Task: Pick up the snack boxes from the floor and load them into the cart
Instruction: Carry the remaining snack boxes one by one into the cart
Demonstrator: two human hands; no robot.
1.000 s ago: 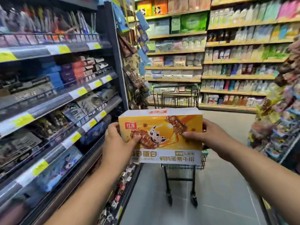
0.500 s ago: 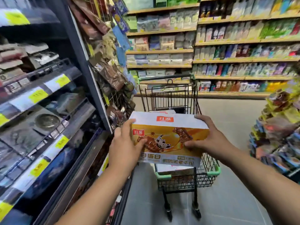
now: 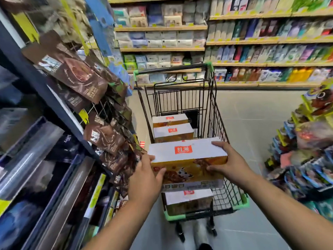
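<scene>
snack box [image 3: 187, 159] between both hands

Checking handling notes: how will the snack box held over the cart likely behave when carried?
Probably stiff: the snack box shows straight edges between left hand and right hand. Likely light, gripped only at its ends. Flat-sided, unlikely to roll.

The held snack box [image 3: 187, 159] hides part of the nearest loaded box [image 3: 189, 201] beneath.

Orange-white snack box [image 3: 187, 156] above wire cart [image 3: 174, 216]
</scene>
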